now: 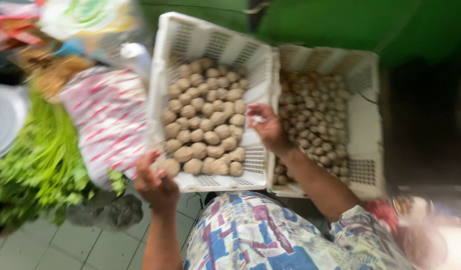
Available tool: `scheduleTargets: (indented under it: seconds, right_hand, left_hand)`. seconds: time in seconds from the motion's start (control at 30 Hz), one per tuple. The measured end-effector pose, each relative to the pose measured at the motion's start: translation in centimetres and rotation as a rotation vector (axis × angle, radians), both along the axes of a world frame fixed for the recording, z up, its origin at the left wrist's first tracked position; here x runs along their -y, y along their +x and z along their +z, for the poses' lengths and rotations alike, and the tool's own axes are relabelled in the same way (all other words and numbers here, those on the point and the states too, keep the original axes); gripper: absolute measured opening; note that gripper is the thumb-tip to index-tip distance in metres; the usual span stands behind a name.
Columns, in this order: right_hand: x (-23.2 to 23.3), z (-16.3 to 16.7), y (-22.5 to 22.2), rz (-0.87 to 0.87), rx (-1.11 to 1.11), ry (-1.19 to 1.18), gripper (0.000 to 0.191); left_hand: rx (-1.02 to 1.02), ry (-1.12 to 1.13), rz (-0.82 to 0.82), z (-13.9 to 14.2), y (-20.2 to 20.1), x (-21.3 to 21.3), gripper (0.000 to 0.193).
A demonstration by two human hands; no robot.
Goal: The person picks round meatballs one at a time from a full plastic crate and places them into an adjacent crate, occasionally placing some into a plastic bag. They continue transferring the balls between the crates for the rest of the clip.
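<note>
Light: you get soft, even daylight, fairly bright, with no hard shadows.
Blur: motion blur smears your whole view, strongest at the left and right edges.
Sharpest part: the white crate (210,45) of round balls, yet soft.
Dark zone: the upper right corner is dim.
Glare: a pale washed-out patch at lower right.

Red-white patterned bag (108,120) beside greens (38,160)

White perforated plastic crate (263,65), matt; round balls (204,122) dull, rough; floor tiles (65,245) smooth.
</note>
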State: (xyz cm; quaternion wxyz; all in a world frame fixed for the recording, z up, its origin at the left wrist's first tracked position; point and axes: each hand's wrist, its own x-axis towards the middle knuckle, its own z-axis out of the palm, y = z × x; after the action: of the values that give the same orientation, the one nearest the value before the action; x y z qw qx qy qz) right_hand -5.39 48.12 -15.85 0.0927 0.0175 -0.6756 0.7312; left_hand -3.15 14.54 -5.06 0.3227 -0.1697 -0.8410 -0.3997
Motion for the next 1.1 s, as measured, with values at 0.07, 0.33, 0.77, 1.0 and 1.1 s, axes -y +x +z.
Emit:
scheduleTargets:
  seconds: [0.07, 0.33, 0.77, 1.0, 1.1]
  right_hand:
    - [-7.2, -0.4, 3.0, -0.228, 0.042, 0.219, 0.035]
    - [-16.9, 0.2, 6.6, -0.005, 0.979, 1.374, 0.09]
    - [-16.0, 0.7, 5.5, 0.224, 0.85, 0.639, 0.06]
    - [-25.1, -2.9, -0.5, -0.345, 0.549, 1.401, 0.069]
    - [-24.6, -2.4, -2.1, -0.175, 0.803, 1.533, 0.071]
  left_hand:
    - [-0.014, -0.051, 0.011, 0.3, 0.2, 0.0, 0.052]
    - [-0.014, -0.1, 0.027, 0.1, 0.2, -0.2, 0.049]
    - [0.037, -0.153, 0.122, -0.1, 0.8, -0.7, 0.054]
    - [0.029, -0.173, 0.124, 0.4, 0.7, -1.0, 0.053]
    - [0.029, -0.186, 0.132, 0.5, 0.6, -1.1, 0.053]
